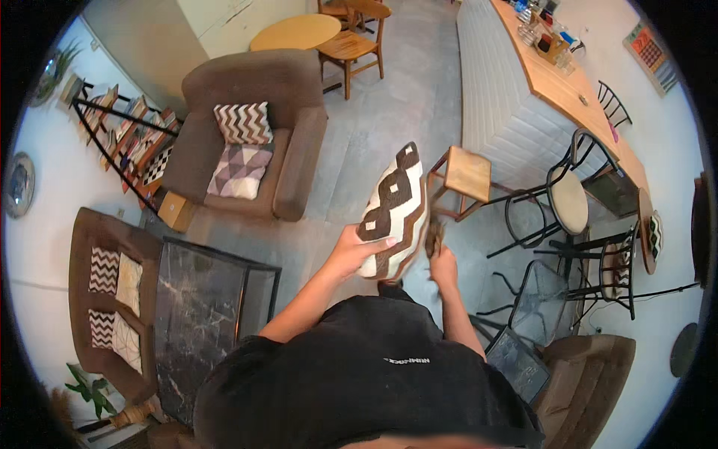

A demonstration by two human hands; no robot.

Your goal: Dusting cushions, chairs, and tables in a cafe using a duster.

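Note:
My left hand (pixel 354 251) grips the lower left side of a brown and white patterned cushion (pixel 399 216), with the thumb on its front face. The cushion is held up tilted in front of me. Close to its right side, my right hand (pixel 444 268) is closed on the handle of a brown brush-like object (pixel 434 238), blurred, so its exact kind cannot be told. Whether that object touches the cushion cannot be told.
Ahead left stands a brown armchair (pixel 305 163) with two cushions. A dark marble-look table (pixel 196 314) and a brown sofa (pixel 81 269) are at left. A wooden stool (pixel 469 173), black bar chair (pixel 567 199) and wood-topped counter (pixel 552 95) are at right.

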